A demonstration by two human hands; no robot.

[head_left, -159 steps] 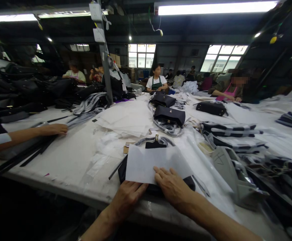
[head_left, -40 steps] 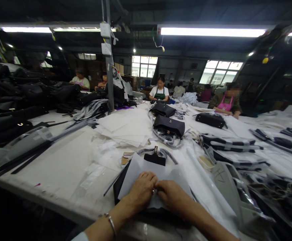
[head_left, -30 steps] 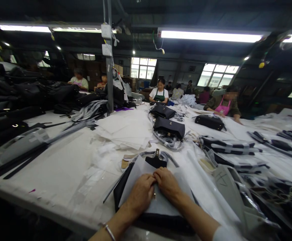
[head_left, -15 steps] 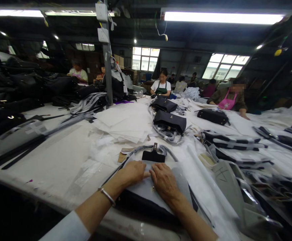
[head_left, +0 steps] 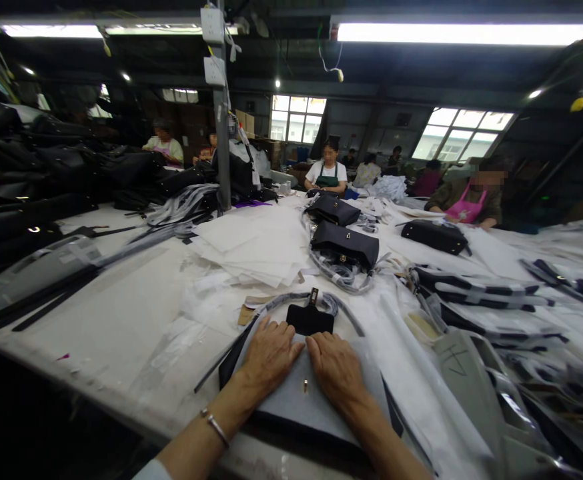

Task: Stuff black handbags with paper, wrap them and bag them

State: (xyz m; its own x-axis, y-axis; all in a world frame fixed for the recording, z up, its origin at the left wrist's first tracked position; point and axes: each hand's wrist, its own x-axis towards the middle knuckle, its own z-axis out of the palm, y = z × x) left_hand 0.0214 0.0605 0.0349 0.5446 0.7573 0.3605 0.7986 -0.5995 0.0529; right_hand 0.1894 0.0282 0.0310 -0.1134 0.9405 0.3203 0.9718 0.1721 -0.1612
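A black handbag [head_left: 299, 427] lies flat at the table's near edge, its face covered by a thin white sheet of wrapping paper [head_left: 316, 407]. My left hand [head_left: 269, 353] and my right hand [head_left: 339, 367] rest side by side on the paper, palms down, fingers stretched toward the bag's black flap [head_left: 310, 320] with its gold clasp. A small gold stud [head_left: 305, 385] pokes through the paper between my wrists. The wrapped handle [head_left: 339, 307] curves behind the flap.
A stack of white paper sheets [head_left: 251, 250] lies mid-table. Two more black bags [head_left: 344, 243] stand beyond it. Black bags are piled at the left [head_left: 36, 173]. Straps and packaging crowd the right [head_left: 476, 293]. Other people sit at the far end of the long white table [head_left: 121, 313].
Both hands slid up the paper from the bag's lower edge to just below the flap, smoothing the sheet flat. A co-worker's arm at the left, seen earliest, has gone.
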